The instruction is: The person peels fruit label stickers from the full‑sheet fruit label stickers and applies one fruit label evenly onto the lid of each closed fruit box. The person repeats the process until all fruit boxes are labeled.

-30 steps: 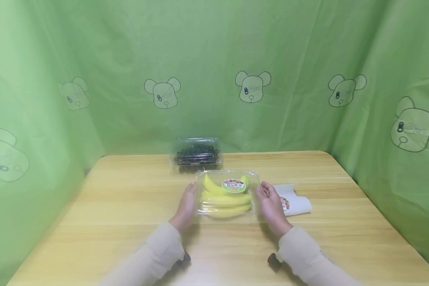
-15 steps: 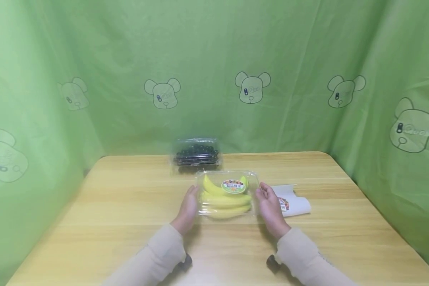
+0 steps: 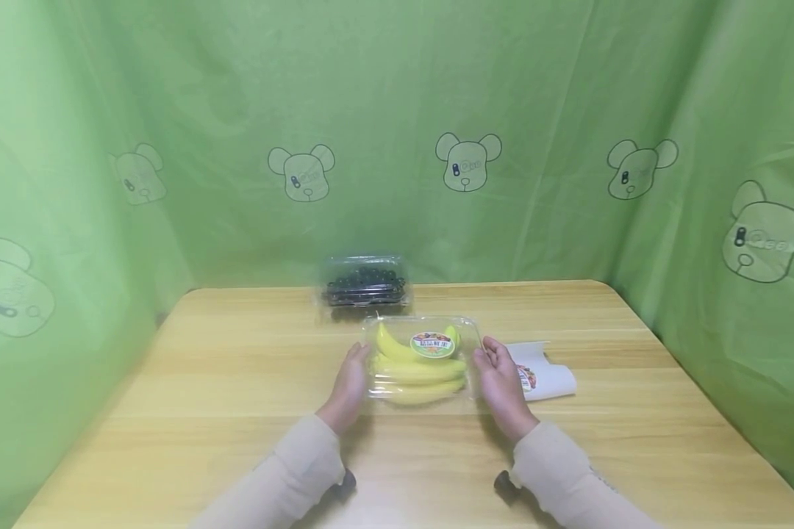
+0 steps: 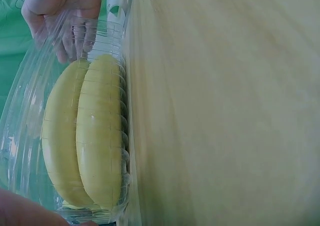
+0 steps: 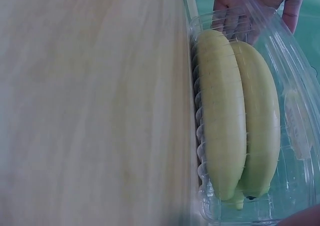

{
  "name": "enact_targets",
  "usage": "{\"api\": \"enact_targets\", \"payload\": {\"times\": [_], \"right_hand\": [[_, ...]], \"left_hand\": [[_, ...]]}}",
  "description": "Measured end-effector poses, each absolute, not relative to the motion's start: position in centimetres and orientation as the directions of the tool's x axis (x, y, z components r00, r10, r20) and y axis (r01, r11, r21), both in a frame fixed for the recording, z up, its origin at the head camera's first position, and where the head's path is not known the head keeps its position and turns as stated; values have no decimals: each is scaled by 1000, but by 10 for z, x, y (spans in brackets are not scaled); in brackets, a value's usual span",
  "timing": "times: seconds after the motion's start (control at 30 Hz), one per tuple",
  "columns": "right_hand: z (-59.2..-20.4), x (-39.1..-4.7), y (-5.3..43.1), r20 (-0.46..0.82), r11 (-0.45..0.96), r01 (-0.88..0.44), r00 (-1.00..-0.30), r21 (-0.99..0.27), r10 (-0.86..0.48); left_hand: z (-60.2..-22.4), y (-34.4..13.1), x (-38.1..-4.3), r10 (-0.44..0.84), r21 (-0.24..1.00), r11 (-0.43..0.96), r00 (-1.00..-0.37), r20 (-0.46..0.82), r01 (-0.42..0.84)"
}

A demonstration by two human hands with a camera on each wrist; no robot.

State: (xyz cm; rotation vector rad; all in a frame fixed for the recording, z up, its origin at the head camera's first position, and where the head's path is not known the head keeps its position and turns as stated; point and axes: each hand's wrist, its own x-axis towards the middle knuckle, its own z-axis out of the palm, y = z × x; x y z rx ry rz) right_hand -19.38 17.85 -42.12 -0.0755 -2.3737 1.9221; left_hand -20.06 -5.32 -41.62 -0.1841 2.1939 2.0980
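A clear plastic box (image 3: 423, 321) rests on the table with several bananas (image 3: 420, 371) inside and an oval fruit sticker (image 3: 433, 344) on its lid. My left hand (image 3: 345, 388) rests against its left end. At the opposite end my right hand (image 3: 505, 382) touches the plastic, its fingers (image 4: 75, 35) extended along the wall in the left wrist view. The right wrist view shows the left hand's fingers (image 5: 232, 23) lying straight against the box, with the thumb apart from them. Both wrist views show the lid standing over the bananas.
Behind the banana box stands another clear box (image 3: 368, 259) of dark round fruit, like grapes. A curled white sheet (image 3: 549, 378) with a fruit sticker lies right of my right hand. Green curtains (image 3: 384, 88) enclose the wooden table (image 3: 238, 353) at the back and sides.
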Motion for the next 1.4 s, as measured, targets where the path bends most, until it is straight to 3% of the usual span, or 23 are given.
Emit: {"api": "enact_targets", "payload": {"times": [1.4], "right_hand": [[-412,-194,188,51,269,-13,-990,-963,133]], "left_hand": [[-408,-44,-201,-26,988,69,-990,-138,-139]]}}
